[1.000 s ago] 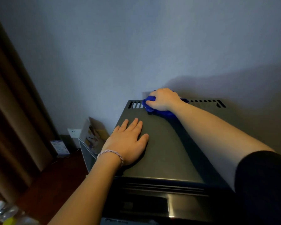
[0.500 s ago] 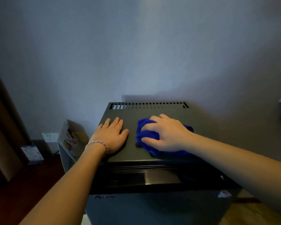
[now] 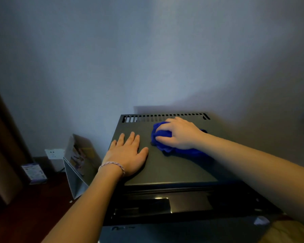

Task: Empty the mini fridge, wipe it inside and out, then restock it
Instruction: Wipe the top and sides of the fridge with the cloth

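The dark grey mini fridge (image 3: 174,171) stands against the wall, seen from above, with a row of vent slots along the back of its top. My left hand (image 3: 127,153) lies flat on the top's left side, fingers spread, a braided bracelet on the wrist. My right hand (image 3: 180,133) presses a bunched blue cloth (image 3: 162,137) onto the top just in front of the vent slots, right of centre. The fridge door's upper edge shows below, shut as far as I can tell.
A grey open-fronted stand with printed sheets (image 3: 79,163) leans beside the fridge's left side. A wall socket (image 3: 53,153) and a small box (image 3: 34,172) sit on the dark floor at left. A brown curtain (image 3: 2,155) hangs at far left. The wall is close behind.
My right hand slid the blue cloth from the back vents toward the front, then back up near the vents. My left hand stayed flat on the top.
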`<state>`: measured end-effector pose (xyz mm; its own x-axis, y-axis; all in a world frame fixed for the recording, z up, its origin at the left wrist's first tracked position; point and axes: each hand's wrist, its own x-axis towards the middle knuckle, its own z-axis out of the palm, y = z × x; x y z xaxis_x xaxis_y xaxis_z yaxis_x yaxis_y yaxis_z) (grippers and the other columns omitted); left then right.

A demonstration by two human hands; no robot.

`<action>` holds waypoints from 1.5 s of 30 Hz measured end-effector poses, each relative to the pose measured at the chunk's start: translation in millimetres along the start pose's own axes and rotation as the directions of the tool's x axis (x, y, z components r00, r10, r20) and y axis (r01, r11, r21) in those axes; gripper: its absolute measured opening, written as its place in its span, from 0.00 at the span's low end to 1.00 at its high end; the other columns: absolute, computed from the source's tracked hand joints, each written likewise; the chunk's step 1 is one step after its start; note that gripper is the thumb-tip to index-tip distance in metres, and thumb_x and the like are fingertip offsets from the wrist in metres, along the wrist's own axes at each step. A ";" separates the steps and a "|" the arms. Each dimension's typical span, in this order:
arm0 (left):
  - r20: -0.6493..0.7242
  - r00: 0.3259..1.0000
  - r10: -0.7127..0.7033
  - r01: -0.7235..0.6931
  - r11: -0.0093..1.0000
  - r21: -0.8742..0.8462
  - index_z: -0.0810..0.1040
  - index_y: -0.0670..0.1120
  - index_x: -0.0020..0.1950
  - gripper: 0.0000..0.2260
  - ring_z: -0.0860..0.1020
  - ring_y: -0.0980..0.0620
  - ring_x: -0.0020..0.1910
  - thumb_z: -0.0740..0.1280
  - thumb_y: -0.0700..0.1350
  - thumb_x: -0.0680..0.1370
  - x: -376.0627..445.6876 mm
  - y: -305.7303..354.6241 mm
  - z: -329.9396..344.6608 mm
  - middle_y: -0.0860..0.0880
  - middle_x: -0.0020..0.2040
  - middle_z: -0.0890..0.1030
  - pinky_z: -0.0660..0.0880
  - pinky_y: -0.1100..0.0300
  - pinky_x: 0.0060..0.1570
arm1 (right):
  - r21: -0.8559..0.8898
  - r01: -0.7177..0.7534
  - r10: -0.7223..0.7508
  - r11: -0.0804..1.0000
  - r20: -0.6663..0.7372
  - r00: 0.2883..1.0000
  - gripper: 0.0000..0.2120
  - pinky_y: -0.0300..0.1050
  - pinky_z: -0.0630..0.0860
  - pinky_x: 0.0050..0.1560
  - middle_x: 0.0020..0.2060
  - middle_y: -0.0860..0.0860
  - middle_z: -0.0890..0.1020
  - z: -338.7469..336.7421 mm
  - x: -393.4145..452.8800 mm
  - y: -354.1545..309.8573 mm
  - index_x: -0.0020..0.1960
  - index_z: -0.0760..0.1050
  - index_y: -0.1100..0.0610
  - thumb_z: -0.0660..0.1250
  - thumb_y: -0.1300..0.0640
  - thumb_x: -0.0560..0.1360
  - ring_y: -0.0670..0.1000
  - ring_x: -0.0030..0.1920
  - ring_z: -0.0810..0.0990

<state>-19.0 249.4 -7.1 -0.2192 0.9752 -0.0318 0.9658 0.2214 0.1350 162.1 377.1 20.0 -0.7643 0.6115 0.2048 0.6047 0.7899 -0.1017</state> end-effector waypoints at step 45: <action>0.054 0.992 -0.117 0.117 0.993 0.007 0.47 0.54 0.81 0.32 0.41 0.39 0.80 0.45 0.66 0.80 36.6 109.5 4.2 0.49 0.82 0.43 0.43 0.24 0.69 | 0.053 -0.253 0.256 0.966 -0.069 0.964 0.16 0.52 0.73 0.55 0.52 0.47 0.76 -25.7 -80.2 68.8 0.60 0.78 0.40 0.62 0.36 0.77 0.55 0.59 0.71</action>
<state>79.3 309.4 2.3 -0.3229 0.9410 -0.1011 0.9346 0.3339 0.1230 270.8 381.2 21.6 -0.5664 0.7889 0.2384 0.7658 0.6107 -0.2016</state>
